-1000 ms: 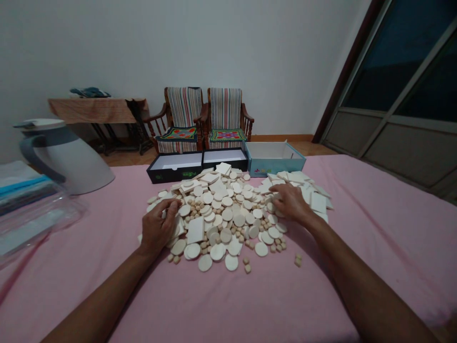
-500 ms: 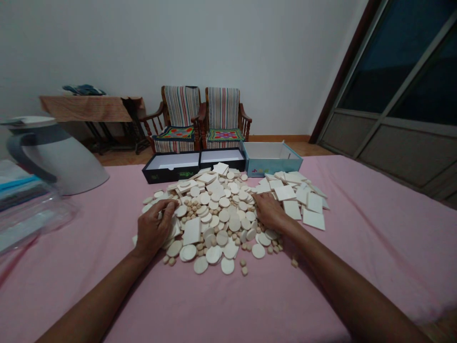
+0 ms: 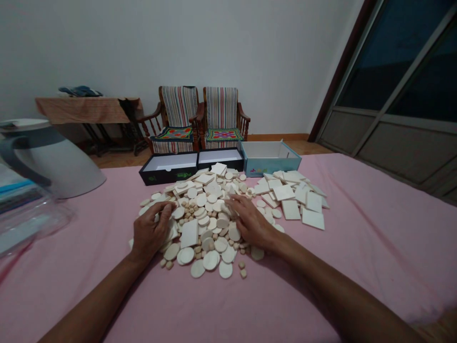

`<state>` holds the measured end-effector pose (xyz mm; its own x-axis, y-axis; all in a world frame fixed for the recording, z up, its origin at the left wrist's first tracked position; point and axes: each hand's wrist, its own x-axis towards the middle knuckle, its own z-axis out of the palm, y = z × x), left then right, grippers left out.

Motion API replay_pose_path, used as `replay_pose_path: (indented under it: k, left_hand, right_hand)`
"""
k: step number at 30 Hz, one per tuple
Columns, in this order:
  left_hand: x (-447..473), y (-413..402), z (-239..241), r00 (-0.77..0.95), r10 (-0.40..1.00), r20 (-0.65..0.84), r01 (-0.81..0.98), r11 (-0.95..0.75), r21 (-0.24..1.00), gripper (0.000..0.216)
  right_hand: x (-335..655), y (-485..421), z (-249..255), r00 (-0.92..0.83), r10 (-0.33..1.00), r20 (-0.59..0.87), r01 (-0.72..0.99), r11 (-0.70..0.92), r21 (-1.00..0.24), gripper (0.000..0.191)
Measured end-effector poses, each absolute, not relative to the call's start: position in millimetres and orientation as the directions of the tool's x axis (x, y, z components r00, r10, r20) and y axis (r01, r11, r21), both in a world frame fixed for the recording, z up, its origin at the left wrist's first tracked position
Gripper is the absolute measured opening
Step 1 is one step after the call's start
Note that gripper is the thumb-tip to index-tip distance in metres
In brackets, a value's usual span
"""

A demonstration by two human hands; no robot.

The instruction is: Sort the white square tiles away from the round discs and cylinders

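A heap of pale wooden pieces lies on the pink cloth, made up of round discs (image 3: 211, 260), small wooden cubes (image 3: 189, 209) and square tiles (image 3: 189, 233). At the heap's left side rests my left hand (image 3: 152, 227), its fingers curled and the thumb close against them. Whatever may be between those fingertips is hidden. My right hand (image 3: 252, 219) reaches over the heap's right part, palm down, with fingers stretched out and touching discs. Beyond it, to the right, square tiles (image 3: 292, 209) form a separate loose pile.
Behind the heap stand two open black box trays (image 3: 171, 174) and an open light-blue box (image 3: 271, 166). A white-and-grey jug (image 3: 71, 166) and clear plastic packaging (image 3: 32, 224) are at the left. Two wooden armchairs (image 3: 223, 109) stand farther back.
My right hand has moved left from the gap beside the square tiles onto the heap, its fingers now more extended. My left hand stays nearly in place. The view has shifted slightly.
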<state>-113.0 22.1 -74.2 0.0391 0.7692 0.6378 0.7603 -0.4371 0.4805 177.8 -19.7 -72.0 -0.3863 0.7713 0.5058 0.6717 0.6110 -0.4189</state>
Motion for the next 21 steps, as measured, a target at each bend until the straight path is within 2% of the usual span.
replay_pose_path:
  k: [3, 6, 8, 9, 12, 16, 21]
  left_hand:
    - [-113.2, 22.1, -74.5, 0.04, 0.766, 0.642, 0.76, -0.44, 0.478, 0.031]
    - [-113.0, 21.5, -73.9, 0.041, 0.77, 0.637, 0.759, -0.439, 0.482, 0.031]
    - [-112.8, 20.9, -73.3, 0.045, 0.775, 0.63, 0.753, -0.441, 0.488, 0.031]
    - [-112.6, 20.7, -73.0, 0.047, 0.777, 0.628, 0.75, -0.443, 0.491, 0.031]
    - [-111.7, 20.3, -72.4, 0.047, 0.776, 0.629, 0.749, -0.444, 0.492, 0.031]
    - [-111.0, 20.5, -72.5, 0.044, 0.776, 0.629, 0.75, -0.441, 0.493, 0.031]
    - [-112.0, 20.3, -72.4, 0.041, 0.786, 0.617, 0.746, -0.435, 0.504, 0.031]
  right_hand:
    - [185.5, -23.4, -56.8, -0.378, 0.79, 0.482, 0.722, 0.578, -0.381, 0.048]
    - [202.7, -23.4, -43.4, -0.171, 0.946, 0.275, 0.936, 0.244, -0.255, 0.041]
    - [212.0, -23.2, -40.4, -0.013, 0.995, 0.1, 0.995, 0.023, -0.1, 0.039]
    - [214.8, -23.4, -40.9, 0.035, 0.999, 0.034, 0.999, -0.033, -0.034, 0.037]
    - [215.5, -25.7, -47.0, 0.056, 0.997, -0.048, 0.997, -0.053, 0.057, 0.034]
    - [211.1, -28.7, -52.7, -0.028, 1.0, -0.013, 0.999, 0.029, 0.031, 0.033]
    - [222.8, -16.8, -47.1, -0.155, 0.985, 0.081, 0.953, 0.17, -0.25, 0.035]
